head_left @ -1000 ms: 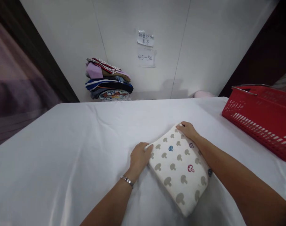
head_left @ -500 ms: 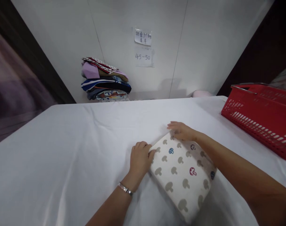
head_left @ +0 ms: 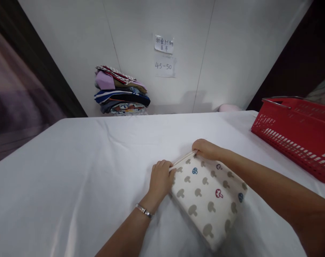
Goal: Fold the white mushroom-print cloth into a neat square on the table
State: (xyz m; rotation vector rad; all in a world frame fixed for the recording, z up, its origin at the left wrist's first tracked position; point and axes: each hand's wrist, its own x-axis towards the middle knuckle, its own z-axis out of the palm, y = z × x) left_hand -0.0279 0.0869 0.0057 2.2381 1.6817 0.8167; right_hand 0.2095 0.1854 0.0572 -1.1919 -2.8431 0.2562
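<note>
A folded cream cloth [head_left: 205, 192] printed with grey, blue and red mushrooms lies at an angle on the white-covered table [head_left: 119, 171]. My left hand [head_left: 161, 180] grips its far left corner, thumb on top and fingers curled over the side. At the far right corner my right hand [head_left: 205, 148] is closed on the edge, its fingertips hidden. Between the two hands the far edge shows as a thin lifted rim. A silver bracelet [head_left: 144, 210] circles my left wrist.
On the right stands a red plastic basket [head_left: 293, 132] with a metal handle. Beyond the far edge is a stack of folded fabrics [head_left: 122, 92] against the wall. Two paper notes [head_left: 165, 55] hang there. A pinkish curtain [head_left: 15, 96] is at the left.
My right hand's fingers were stretched out over the far corner and are now closed on it. The cloth's far edge is slightly raised. My left hand has kept its hold.
</note>
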